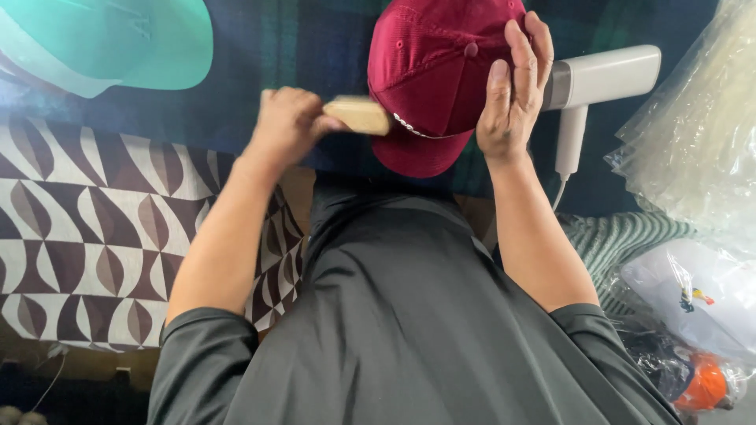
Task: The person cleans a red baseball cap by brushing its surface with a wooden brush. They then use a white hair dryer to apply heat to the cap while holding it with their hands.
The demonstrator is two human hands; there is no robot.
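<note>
A dark plaid cloth covers the surface (260,47), with a brown-and-white patterned fabric (87,228) hanging at the near left. Centre stage, a maroon cap (429,75) sits crown-up on the cloth, brim toward the person. The right hand (513,90) lies flat against the cap's right side, fingers spread and steadying the crown. The left hand (287,126) is clenched around a pale wooden brush (361,115), its end touching the cap's left edge near the brim. That cap looks light and soft in the crown, stiffer at the brim, so I'd say an open-palm hold on the crown or a pinch at the brim suits it. Far left, a teal cap (118,39); to the right, a white handheld steamer (598,83) and clear plastic bags (693,134).
</note>
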